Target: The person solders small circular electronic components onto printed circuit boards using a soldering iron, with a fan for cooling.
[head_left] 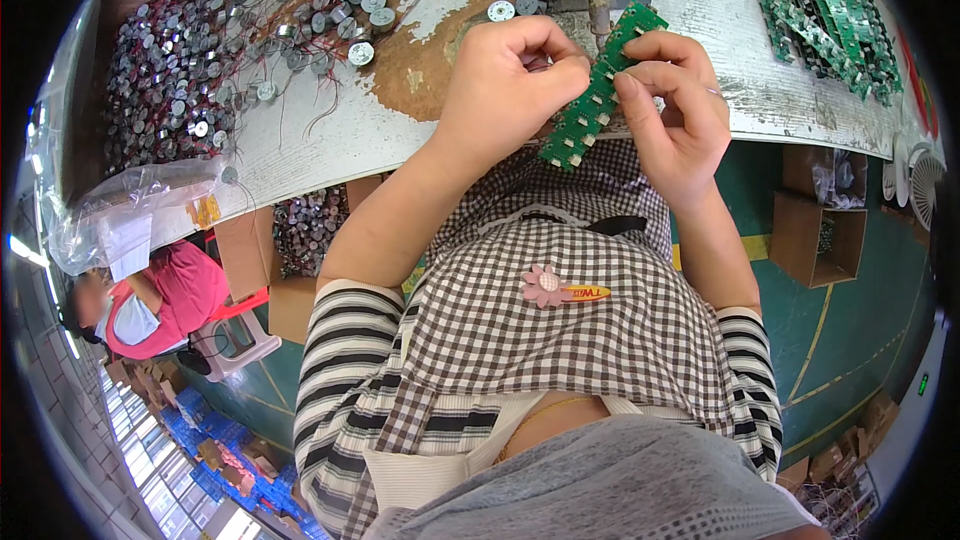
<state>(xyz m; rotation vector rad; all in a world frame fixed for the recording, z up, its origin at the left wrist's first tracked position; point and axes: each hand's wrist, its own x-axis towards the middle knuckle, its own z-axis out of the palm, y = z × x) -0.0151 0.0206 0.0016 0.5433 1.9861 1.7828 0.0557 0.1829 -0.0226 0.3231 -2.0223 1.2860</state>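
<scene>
A long green circuit board strip is held at a slant just above the edge of the worn white workbench. My left hand pinches its middle from the left, fingers curled. My right hand grips the strip from the right, with the index finger and thumb pressed on it. Small pale parts line the strip's edges. My checked apron lies below the hands.
Several round silver parts with red wires are heaped on the bench at left, partly in a plastic bag. A pile of green boards lies at right. Cardboard boxes stand on the floor. Another person in pink sits at left.
</scene>
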